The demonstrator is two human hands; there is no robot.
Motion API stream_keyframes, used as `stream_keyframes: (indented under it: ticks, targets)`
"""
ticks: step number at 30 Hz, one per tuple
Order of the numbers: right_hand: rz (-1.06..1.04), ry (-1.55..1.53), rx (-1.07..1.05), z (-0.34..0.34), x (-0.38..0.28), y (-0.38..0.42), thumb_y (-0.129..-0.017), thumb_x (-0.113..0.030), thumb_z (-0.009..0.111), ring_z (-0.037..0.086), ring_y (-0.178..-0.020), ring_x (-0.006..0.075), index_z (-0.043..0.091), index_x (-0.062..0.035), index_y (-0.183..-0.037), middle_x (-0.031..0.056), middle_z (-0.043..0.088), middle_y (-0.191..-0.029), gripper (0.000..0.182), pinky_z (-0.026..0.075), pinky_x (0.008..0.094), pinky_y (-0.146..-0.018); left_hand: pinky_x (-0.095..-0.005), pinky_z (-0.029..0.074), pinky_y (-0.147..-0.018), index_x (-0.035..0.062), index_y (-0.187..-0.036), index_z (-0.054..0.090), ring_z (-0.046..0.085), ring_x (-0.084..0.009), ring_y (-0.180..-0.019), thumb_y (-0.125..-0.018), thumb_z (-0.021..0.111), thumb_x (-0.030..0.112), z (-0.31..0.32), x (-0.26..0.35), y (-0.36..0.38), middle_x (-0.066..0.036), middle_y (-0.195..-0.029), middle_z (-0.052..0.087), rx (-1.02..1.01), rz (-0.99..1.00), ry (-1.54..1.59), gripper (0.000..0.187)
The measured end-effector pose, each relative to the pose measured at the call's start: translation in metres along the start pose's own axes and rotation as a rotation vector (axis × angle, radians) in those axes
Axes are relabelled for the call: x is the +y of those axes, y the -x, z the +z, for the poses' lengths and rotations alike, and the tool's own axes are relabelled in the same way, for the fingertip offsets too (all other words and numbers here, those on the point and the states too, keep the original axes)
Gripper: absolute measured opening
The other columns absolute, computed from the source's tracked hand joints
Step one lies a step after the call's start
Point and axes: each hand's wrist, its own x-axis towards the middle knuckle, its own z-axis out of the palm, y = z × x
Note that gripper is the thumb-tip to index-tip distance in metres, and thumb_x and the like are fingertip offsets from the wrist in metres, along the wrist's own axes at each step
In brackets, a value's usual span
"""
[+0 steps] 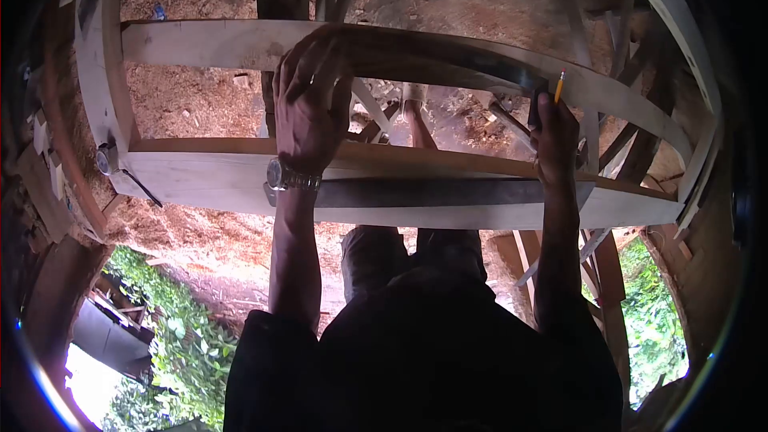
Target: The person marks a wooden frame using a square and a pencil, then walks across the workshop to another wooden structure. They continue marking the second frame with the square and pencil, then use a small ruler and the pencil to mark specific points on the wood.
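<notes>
My left hand [308,116], with a metal watch [278,174] on its wrist, has its fingers bent over the left end of a long dark blade-like strip [436,56]. This strip looks like a saw blade, but its teeth cannot be made out. It runs along the upper curved timber [200,42]. Toward its right end, my right hand [558,136] is closed around a dark handle [534,108]. A yellow pencil [559,86] with a pink eraser sticks up from the right hand. My forearms pass over the nearer pale timber [200,172], which carries a dark band.
An upright curved timber [100,72] joins both long timbers at the left. A small round object with a dark strap [108,162] sits at that joint. Wood shavings [192,104] cover the ground. Props [604,272] stand lower right; green plants [188,336] show through openings.
</notes>
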Motion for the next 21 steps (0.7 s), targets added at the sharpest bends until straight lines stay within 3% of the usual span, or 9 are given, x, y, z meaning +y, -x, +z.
stream_keyframes:
  ticks: [2, 8, 9, 12, 13, 21]
  targets:
    - [-0.01, 0.012, 0.023, 0.002, -0.006, 0.001, -0.108, -0.049, 0.066, 0.049, -0.055, 0.0044, 0.068, -0.0074, -0.101, -0.0036, 0.054, -0.071, 0.042, 0.037, 0.0236, -0.047, -0.0509, 0.046, -0.115, 0.0061, -0.143, 0.067, 0.057, -0.0389, -0.141, -0.093, 0.076, 0.003, 0.0, 0.002, 0.0, -0.015, -0.15, 0.064, -0.015, -0.024, 0.006, 0.052]
    - [0.043, 0.017, 0.154, -0.04, -0.002, -0.018, -0.107, -0.049, 0.068, 0.046, -0.057, 0.0045, 0.066, -0.0119, -0.107, -0.0055, 0.049, -0.074, 0.037, 0.033, 0.0224, -0.047, -0.0642, 0.038, -0.119, 0.0138, -0.143, 0.071, 0.045, -0.0397, -0.152, -0.092, 0.079, 0.019, 0.011, 0.045, -0.006, -0.015, -0.164, 0.052, -0.206, -0.09, -0.135, 0.051]
    - [0.064, 0.007, 0.171, -0.054, 0.002, -0.025, -0.107, -0.049, 0.067, 0.046, -0.057, 0.0049, 0.066, -0.0119, -0.108, -0.0056, 0.048, -0.074, 0.037, 0.034, 0.0226, -0.047, -0.0676, 0.033, -0.121, 0.0176, -0.141, 0.073, 0.039, -0.0429, -0.156, -0.093, 0.079, 0.027, 0.018, 0.05, -0.004, -0.017, -0.169, 0.044, -0.23, -0.097, -0.117, 0.049]
    - [0.066, -0.029, 0.194, -0.079, 0.01, -0.042, -0.107, -0.047, 0.069, 0.043, -0.055, 0.0043, 0.067, -0.011, -0.11, -0.006, 0.047, -0.074, 0.036, 0.033, 0.0227, -0.047, -0.0712, 0.024, -0.127, 0.0265, -0.144, 0.071, 0.03, -0.0436, -0.161, -0.098, 0.075, 0.032, 0.036, 0.061, -0.007, -0.016, -0.175, 0.035, -0.218, -0.12, 0.008, 0.046]
    - [0.058, -0.041, 0.197, -0.084, 0.013, -0.047, -0.106, -0.046, 0.07, 0.042, -0.054, 0.0038, 0.067, -0.0106, -0.11, -0.0062, 0.046, -0.074, 0.036, 0.032, 0.0227, -0.046, -0.0725, 0.022, -0.126, 0.0324, -0.145, 0.07, 0.028, -0.0454, -0.162, -0.096, 0.077, 0.032, 0.039, 0.065, -0.008, -0.016, -0.177, 0.031, -0.247, -0.14, -0.033, 0.049]
    - [0.116, -0.1, 0.149, -0.095, 0.016, -0.056, -0.108, -0.044, 0.068, 0.038, -0.054, 0.0018, 0.068, -0.0116, -0.115, -0.0078, 0.046, -0.076, 0.033, 0.03, 0.0212, -0.047, -0.0761, 0.019, -0.124, 0.0397, -0.149, 0.066, 0.026, -0.0494, -0.162, -0.092, 0.079, 0.031, 0.043, 0.068, -0.014, -0.015, -0.178, 0.03, -0.289, -0.149, -0.009, 0.06]
